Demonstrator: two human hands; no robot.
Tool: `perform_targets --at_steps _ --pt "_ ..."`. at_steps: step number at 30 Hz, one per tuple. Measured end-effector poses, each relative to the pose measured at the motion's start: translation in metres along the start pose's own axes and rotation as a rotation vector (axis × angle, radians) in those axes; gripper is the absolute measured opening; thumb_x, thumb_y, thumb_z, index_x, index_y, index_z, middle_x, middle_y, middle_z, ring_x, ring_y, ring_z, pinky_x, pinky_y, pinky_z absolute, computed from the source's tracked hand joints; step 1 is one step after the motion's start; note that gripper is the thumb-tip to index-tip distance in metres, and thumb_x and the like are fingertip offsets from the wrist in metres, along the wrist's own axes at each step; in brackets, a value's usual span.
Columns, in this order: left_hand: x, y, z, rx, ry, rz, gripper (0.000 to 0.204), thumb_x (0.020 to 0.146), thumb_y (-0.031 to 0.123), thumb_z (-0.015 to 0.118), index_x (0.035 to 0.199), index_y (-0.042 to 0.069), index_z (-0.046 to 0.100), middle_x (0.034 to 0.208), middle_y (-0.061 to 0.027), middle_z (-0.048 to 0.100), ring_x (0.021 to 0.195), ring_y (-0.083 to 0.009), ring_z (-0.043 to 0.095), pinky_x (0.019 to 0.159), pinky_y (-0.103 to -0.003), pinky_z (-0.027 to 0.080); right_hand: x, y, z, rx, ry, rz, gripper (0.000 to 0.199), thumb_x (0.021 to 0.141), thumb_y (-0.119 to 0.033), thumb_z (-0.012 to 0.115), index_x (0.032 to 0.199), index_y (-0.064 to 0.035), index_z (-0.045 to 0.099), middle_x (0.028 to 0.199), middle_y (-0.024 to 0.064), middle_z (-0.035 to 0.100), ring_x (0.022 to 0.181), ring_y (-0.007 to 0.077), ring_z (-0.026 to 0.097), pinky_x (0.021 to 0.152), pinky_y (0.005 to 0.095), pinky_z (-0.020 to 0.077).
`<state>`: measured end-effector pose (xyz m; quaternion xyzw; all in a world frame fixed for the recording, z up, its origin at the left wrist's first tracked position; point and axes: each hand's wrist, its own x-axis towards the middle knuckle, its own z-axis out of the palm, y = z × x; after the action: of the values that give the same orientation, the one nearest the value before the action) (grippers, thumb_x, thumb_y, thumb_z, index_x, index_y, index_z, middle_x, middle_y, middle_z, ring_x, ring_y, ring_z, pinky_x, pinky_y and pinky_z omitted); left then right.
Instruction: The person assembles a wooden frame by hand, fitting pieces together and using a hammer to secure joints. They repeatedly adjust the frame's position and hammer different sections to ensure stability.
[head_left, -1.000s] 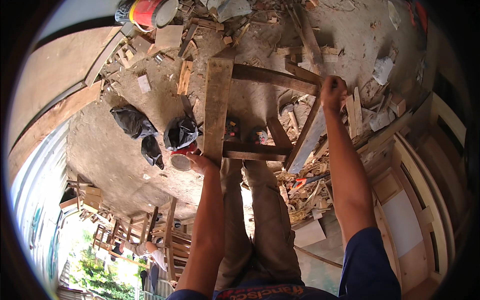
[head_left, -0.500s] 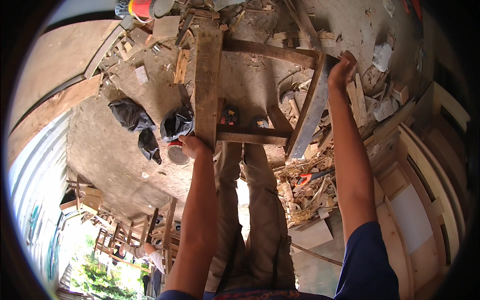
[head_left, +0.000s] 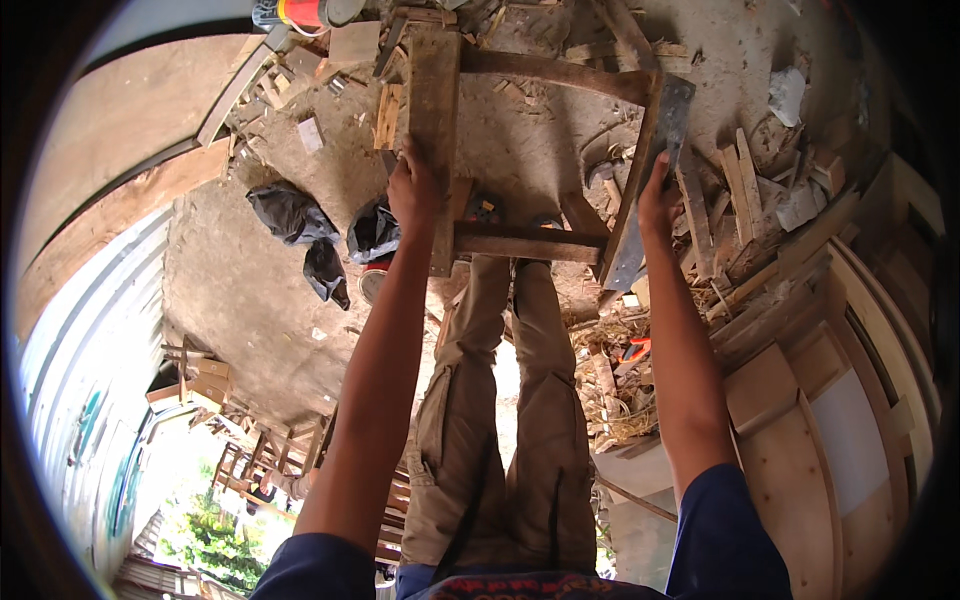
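Between my hands is a wooden frame (head_left: 433, 95), with a broad board on each side and narrower rails joining them. My left hand (head_left: 414, 192) grips the outer edge of the left board about midway along. On the right side, my right hand (head_left: 657, 203) holds the outer edge of the dark slanted board, its thumb side uppermost. Some fingers of both hands are hidden by the boards. Beneath the near rail my trouser legs and part of my shoes show.
Black plastic bags (head_left: 290, 214) and a red tin (head_left: 372, 283) lie on the dirt floor to the left. Wood offcuts (head_left: 742, 185), shavings and an orange-handled tool (head_left: 635, 350) are at the right. Pale wooden panels (head_left: 780, 420) stand at the lower right; cardboard boxes (head_left: 207, 380) sit far left.
My left hand has shifted from the near end of the left board to its middle. My right hand has slid from the far corner down the right board. The view has shifted slightly.
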<state>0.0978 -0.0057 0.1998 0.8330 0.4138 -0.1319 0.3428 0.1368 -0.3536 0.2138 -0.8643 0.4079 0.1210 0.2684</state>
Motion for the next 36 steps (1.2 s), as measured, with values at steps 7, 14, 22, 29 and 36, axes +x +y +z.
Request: perform_targets --at_steps 7,14,22,29,36 --pt "-0.006 0.022 -0.006 0.037 0.084 0.054 0.076 0.101 0.06 0.032 0.094 -0.003 0.073 0.088 -0.0305 0.068 0.092 -0.0506 0.064 0.082 -0.055 0.047 -0.005 0.005 -0.003 0.058 -0.06 -0.064 0.094 0.086 -0.082 0.037 0.102 0.0038 0.072 0.098 0.0279 0.07 0.101 0.0438 0.066 0.085 0.0505 0.0487" --pt "-0.007 0.025 0.002 0.06 0.152 0.111 0.073 0.102 0.057 0.034 0.093 -0.004 0.073 0.085 -0.0294 0.068 0.088 -0.0504 0.064 0.078 -0.055 0.048 0.0 0.01 0.002 0.129 0.004 -0.162 0.086 0.09 -0.075 0.045 0.083 0.0082 0.068 0.074 0.024 0.067 0.074 0.0369 0.066 0.068 0.0493 0.0469" --pt "-0.008 0.02 -0.001 0.073 0.175 0.12 0.073 0.102 0.057 0.034 0.088 -0.004 0.072 0.081 -0.0296 0.067 0.083 -0.0501 0.064 0.074 -0.055 0.048 -0.004 0.015 0.009 0.139 0.073 -0.152 0.081 0.092 -0.07 0.049 0.075 0.0076 0.065 0.064 0.0167 0.062 0.062 0.0285 0.059 0.06 0.046 0.0434" --pt "-0.003 0.023 0.002 0.094 0.165 0.101 0.067 0.103 0.053 0.035 0.088 -0.001 0.072 0.081 -0.0286 0.067 0.081 -0.0502 0.064 0.07 -0.056 0.047 0.001 0.025 0.014 0.143 0.067 -0.179 0.077 0.093 -0.068 0.05 0.069 0.0042 0.06 0.057 0.0126 0.055 0.058 0.0244 0.054 0.056 0.0438 0.0402" --pt "-0.005 0.017 -0.002 0.036 0.182 0.157 0.067 0.102 0.053 0.036 0.09 -0.002 0.072 0.083 -0.0299 0.067 0.084 -0.0508 0.064 0.074 -0.055 0.048 -0.017 0.012 0.006 0.069 0.07 -0.121 0.083 0.092 -0.073 0.04 0.098 0.0032 0.072 0.091 0.0286 0.069 0.092 0.0459 0.067 0.08 0.053 0.0506"
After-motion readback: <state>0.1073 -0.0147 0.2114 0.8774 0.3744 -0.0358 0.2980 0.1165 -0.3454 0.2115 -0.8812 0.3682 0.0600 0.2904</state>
